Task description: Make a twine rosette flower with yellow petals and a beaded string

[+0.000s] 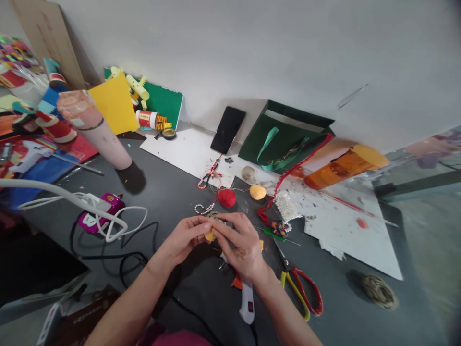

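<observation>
My left hand (184,236) and my right hand (242,240) meet at the table's middle, fingertips pinched on a small yellow and brownish piece (210,235). It looks like yarn or cord work, mostly covered by my fingers. Beneath my right hand lies a white glue gun (247,300) with an orange part, partly hidden by the wrist. Just beyond my hands are a red ball (226,197), a yellow ball (257,192) and a string of silvery beads (204,209). Scissors (300,286) with red and yellow handles rest beside my right forearm.
A black phone (228,129) and a dark green gift bag (284,137) stand against the wall. Orange container (345,166) leans at right, with a cord bundle (379,291) nearer. To the left are a pink bottle (95,129), purple device (101,213) and looping cables (135,257).
</observation>
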Motion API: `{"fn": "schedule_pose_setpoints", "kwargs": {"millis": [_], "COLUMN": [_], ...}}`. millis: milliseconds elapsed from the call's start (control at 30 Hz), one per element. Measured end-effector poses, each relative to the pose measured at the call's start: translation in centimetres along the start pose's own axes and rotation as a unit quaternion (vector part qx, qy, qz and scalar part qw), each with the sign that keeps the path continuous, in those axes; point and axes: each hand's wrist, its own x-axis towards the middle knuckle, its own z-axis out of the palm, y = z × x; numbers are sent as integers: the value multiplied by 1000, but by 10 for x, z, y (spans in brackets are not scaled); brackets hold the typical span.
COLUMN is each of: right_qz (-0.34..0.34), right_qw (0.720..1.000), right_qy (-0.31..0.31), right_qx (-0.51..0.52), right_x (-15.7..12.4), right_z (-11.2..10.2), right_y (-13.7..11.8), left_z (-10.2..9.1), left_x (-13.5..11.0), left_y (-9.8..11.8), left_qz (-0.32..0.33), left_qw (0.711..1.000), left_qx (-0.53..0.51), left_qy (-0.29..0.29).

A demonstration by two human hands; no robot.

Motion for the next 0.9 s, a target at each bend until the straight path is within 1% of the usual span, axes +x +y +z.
{"fn": "schedule_pose_setpoints", "kwargs": {"millis": [67, 133, 267, 333, 500, 567, 667, 733, 833, 900], "right_qz": [29, 74, 171, 203, 222, 234, 262, 274, 281, 292], "right_qw": [999, 994, 975, 967, 959, 955, 946, 942, 938, 933], "right_qy": [6, 14, 47, 48, 12, 18, 32, 26, 9, 15], "right_qx": [34, 74, 135, 147, 174, 182, 191, 193, 203, 212], "right_x": [0, 1, 4, 5, 7, 7, 8, 9, 11, 10], "right_z": [-1, -2, -2, -2, 3, 4, 5, 4, 4, 4], "right_y": [-2, -4, -7, -6, -5, -5, -5, -5, -5, -5], "left_z": [0, 1, 3, 3, 3, 4, 4, 4, 4, 4], "left_x": [0, 0, 0, 1, 1, 0, -1, -1, -1, 0], "left_y": [0, 0, -1, -2, -5, -5, -4, -4, -5, -5], "left_qz": [0, 3, 24, 38, 64, 65, 76, 79, 81, 97], "left_qw": [1000, 1000, 997, 995, 987, 985, 982, 981, 979, 976], "left_qx": [17, 29, 63, 84, 137, 153, 172, 177, 183, 189], "left_qy": [6, 12, 30, 33, 47, 47, 30, 27, 33, 46]}}
